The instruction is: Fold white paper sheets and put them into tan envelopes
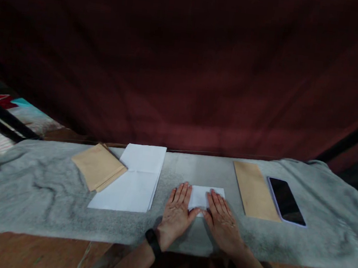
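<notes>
A small white sheet of folded paper [200,195] lies flat on the grey cloth in front of me. My left hand [176,210] rests palm down at its left edge, fingers stretched forward. Across from it, my right hand [222,220] lies flat over the paper's right part, its fingers slightly spread. The two thumbs point toward each other near the paper's lower edge. Both hands are open and grip nothing; the paper is partly hidden beneath them. A dark band circles my left wrist.
Left of my hands lies a stack of white paper sheets [136,185], with brown envelopes [98,165] overlapping its left side. To the right are another brown envelope [256,191] and a phone [286,201]. Behind the cloth-covered surface [44,195] hangs a dark red curtain [186,74].
</notes>
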The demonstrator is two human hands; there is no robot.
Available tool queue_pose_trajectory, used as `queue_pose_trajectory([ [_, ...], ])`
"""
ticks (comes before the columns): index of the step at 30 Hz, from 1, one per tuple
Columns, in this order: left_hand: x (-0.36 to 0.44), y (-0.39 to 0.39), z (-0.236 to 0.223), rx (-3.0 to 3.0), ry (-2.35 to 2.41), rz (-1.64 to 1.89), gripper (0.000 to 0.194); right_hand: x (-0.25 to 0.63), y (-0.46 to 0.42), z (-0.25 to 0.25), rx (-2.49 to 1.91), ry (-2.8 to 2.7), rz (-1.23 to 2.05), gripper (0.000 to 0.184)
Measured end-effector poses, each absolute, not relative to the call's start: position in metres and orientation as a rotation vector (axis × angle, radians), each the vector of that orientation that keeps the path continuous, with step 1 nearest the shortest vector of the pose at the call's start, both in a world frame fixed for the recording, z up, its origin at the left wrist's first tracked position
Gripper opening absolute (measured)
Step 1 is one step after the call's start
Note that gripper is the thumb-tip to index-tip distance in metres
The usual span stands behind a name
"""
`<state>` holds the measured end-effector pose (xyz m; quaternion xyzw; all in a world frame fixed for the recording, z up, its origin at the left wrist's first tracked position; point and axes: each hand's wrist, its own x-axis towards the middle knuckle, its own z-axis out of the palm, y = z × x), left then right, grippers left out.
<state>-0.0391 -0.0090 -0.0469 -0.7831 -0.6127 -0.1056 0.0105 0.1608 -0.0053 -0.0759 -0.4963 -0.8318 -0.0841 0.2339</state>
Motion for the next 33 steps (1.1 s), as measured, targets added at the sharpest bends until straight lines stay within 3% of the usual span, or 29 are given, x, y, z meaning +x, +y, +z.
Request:
queue_pose_trajectory([
  [7, -0.073, 0.003, -0.025, -2.365, -2.0, -0.293, 0.051, 0.169, -0.004, -0.081, -1.351, -2.272, -0.249, 0.065],
  [14, -0.224, 0.02, 0.024, -1.462, -2.537, -0.159, 0.045, 0.17, -0.001, -0.09, -1.353, -2.269, -0.239, 0.066],
  [18, -0.272, 0.001, 0.026, -1.339, -2.65, -0.062, 0.033, 0.171, 0.0, -0.093, -1.341, -2.27, -0.256, 0.066],
  [27, -0.251, -0.003, 0.029, -1.423, -2.49, -0.011, 0.034, 0.171, 0.0, -0.097, -1.315, -2.272, -0.301, 0.065],
  [33, -0.159, -0.005, 0.039, -1.742, -2.18, -0.036, 0.027, 0.17, 0.003, -0.096, -1.325, -2.242, -0.259, 0.06],
])
